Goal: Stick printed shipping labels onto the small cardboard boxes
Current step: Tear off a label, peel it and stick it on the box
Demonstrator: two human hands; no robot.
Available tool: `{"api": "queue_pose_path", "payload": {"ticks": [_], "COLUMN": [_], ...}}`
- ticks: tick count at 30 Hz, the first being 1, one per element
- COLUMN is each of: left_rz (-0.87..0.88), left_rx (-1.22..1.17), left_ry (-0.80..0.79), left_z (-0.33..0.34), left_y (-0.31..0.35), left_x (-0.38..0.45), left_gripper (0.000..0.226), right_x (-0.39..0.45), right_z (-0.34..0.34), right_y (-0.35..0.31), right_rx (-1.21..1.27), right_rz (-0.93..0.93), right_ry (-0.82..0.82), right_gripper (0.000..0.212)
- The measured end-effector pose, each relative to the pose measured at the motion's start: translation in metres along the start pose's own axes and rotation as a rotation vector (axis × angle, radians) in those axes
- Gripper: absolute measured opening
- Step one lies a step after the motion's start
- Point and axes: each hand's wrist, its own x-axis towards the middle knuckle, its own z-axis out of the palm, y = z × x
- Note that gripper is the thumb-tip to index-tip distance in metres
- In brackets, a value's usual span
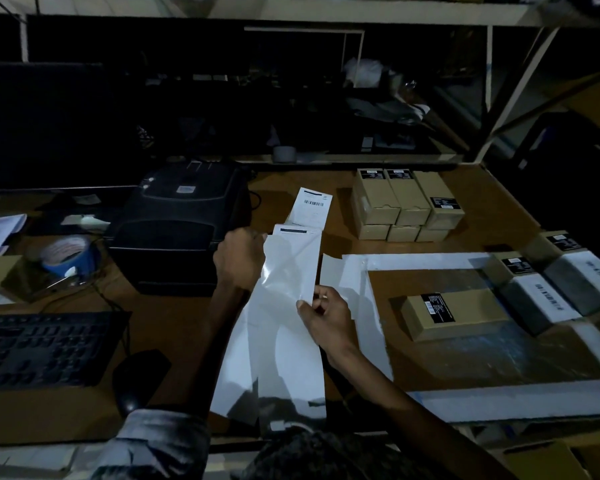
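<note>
Now my left hand (239,258) grips the top edge of a long, glossy white label strip (284,306) above the brown worktop (492,209), and my right hand (329,317) pinches its right edge. Right of it lies 1 flat cardboard box (465,313), matte, black-stickered.

A black keyboard (45,348) lies at the left of the brown surface (492,209), a mouse (137,379) just beside it. A blue tape roll (68,254) sits farther back.
</note>
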Motion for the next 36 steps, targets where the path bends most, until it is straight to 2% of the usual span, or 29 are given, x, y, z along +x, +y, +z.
{"api": "queue_pose_path", "payload": {"ticks": [6,10,16,24,26,28,30,32,33,34,36], "left_rz": [-0.09,-0.021,0.025,0.032,0.088,0.218,0.336,0.443,0.501,0.558,0.686], "left_rx": [0.039,0.022,0.1,0.089,0.058,-0.018,-0.036,-0.009,0.008,0.022,0.055], "left_ry": [0.111,0.217,0.394,0.55,0.565,0.604,0.652,0.688,0.696,0.702,0.729], "left_z": [-0.002,-0.015,-0.039,-0.073,-0.075,-0.073,-0.066,-0.054,-0.045,-0.036,-0.016], "left_y": [0.0,0.0,0.013,0.029,0.031,0.032,0.032,0.029,0.027,0.025,0.02], "left_x": [0.004,0.012,0.029,0.051,0.048,0.038,0.022,0.002,-0.009,-0.022,-0.048], "left_gripper": [0.024,0.02,0.017,0.036,0.035,0.031,0.024,0.018,0.017,0.016,0.015], "right_x": [0.012,0.011,0.014,0.016,0.016,0.013,0.011,0.008,0.006,0.002,-0.01], "right_z": [-0.005,-0.008,-0.013,-0.01,-0.01,-0.01,-0.012,-0.016,-0.019,-0.023,-0.031], "right_y": [0.004,0.022,0.016,0.01,0.006,0.001,-0.007,-0.019,-0.028,-0.043,-0.074], "right_rx": [0.074,0.012,-0.083,-0.233,-0.283,-0.363,-0.482,-0.532,-0.447,-0.266,0.172], "right_rz": [0.055,0.066,0.089,0.076,0.063,0.041,0.008,-0.07,-0.114,-0.117,0.037], "right_ry": [0.001,0.002,-0.048,-0.048,-0.042,-0.011,0.077,0.149,0.152,0.124,-0.026], "right_gripper": [0.035,0.031,0.045,0.051,0.051,0.053,0.058,0.051,0.047,0.052,0.065]}}
